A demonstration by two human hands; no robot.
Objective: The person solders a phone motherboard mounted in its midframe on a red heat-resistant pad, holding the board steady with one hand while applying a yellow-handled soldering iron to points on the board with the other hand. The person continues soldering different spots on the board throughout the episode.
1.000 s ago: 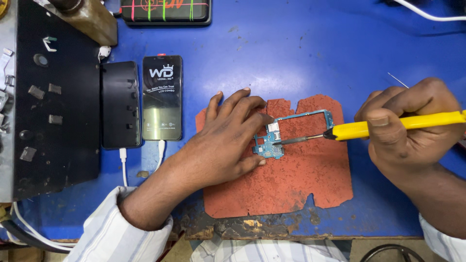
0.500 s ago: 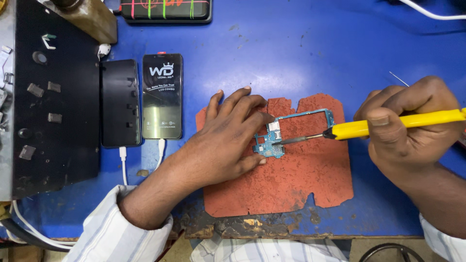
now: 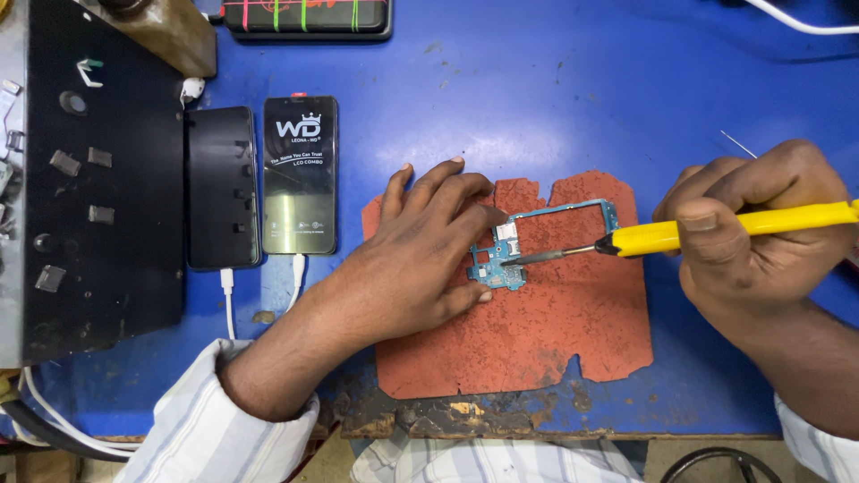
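A small blue-green phone circuit board (image 3: pixel 548 234) lies on a worn red-brown mat (image 3: pixel 537 331) on the blue bench. My left hand (image 3: pixel 428 255) rests flat on the mat, its fingers pressing the board's left end. My right hand (image 3: pixel 752 241) grips a soldering iron with a yellow handle (image 3: pixel 716 228). The iron's metal tip (image 3: pixel 537 258) touches the board's lower part.
Two phones lie side by side left of the mat: a black one (image 3: pixel 222 186) and one with a lit screen (image 3: pixel 301 174), each with a white cable plugged in. A black panel (image 3: pixel 98 179) with small metal parts fills the far left. Another device (image 3: pixel 309 16) sits at the top edge.
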